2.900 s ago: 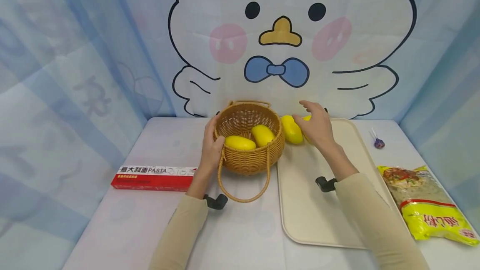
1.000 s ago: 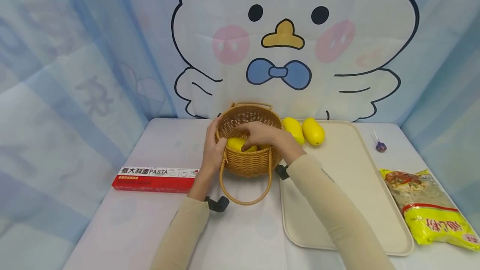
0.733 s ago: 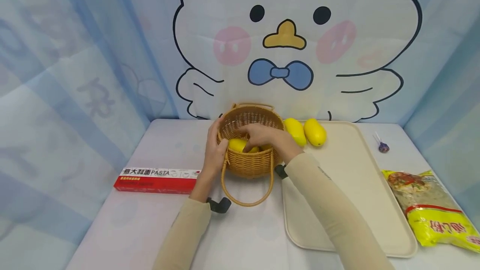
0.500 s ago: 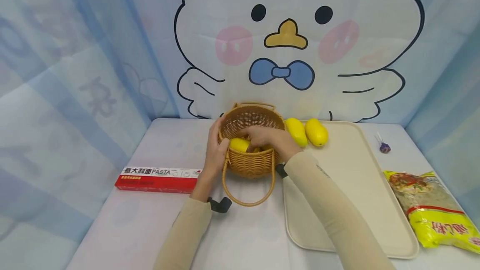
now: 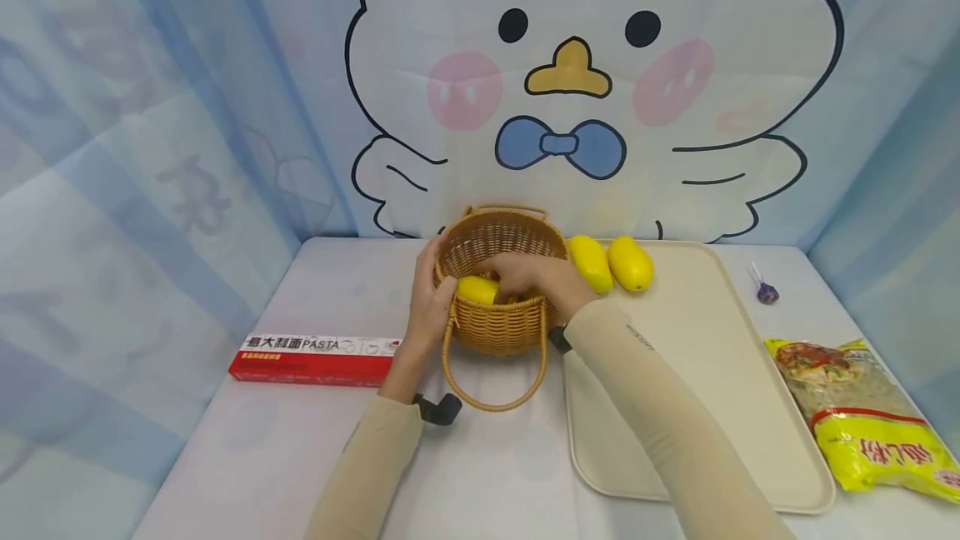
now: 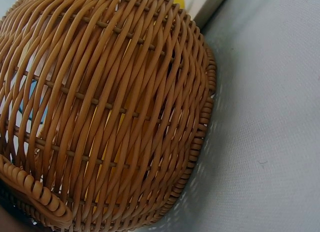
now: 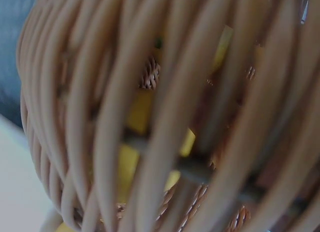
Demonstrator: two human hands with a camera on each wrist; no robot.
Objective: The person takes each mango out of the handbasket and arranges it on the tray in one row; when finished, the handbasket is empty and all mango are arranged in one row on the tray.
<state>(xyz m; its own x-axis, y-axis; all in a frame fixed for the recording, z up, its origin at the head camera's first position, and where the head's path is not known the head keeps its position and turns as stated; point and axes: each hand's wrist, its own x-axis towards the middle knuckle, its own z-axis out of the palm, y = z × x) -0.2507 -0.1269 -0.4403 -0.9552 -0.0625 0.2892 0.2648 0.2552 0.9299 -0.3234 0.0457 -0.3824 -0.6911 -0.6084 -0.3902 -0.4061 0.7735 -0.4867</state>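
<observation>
A round wicker basket (image 5: pixel 498 332) stands on the table, its front handle hanging down. My left hand (image 5: pixel 431 298) grips its left rim, thumb over the edge. Inside lies a yellow mango (image 5: pixel 476 289). My right hand (image 5: pixel 517 273) reaches into the basket with bent fingers, beside that mango; the fingertips are hidden, so its hold on anything cannot be seen. Yellow also shows through the weave in the right wrist view. Two more mangoes, a left mango (image 5: pixel 591 263) and a right mango (image 5: pixel 631 263), lie at the tray's far left corner. The left wrist view shows the basket's woven side (image 6: pixel 110 106).
A beige tray (image 5: pixel 697 407) lies right of the basket. A red and white pasta box (image 5: pixel 315 359) is on the left, partly behind the left forearm. At the right are a lollipop (image 5: pixel 765 290) and a yellow food bag (image 5: pixel 862 419). A printed curtain (image 5: pixel 562 190) stands behind.
Since the oldest frame, my right hand has moved left from the mangoes on the tray into the basket. Lately its thumb has shifted right, baring more of the left mango inside. My left hand stays.
</observation>
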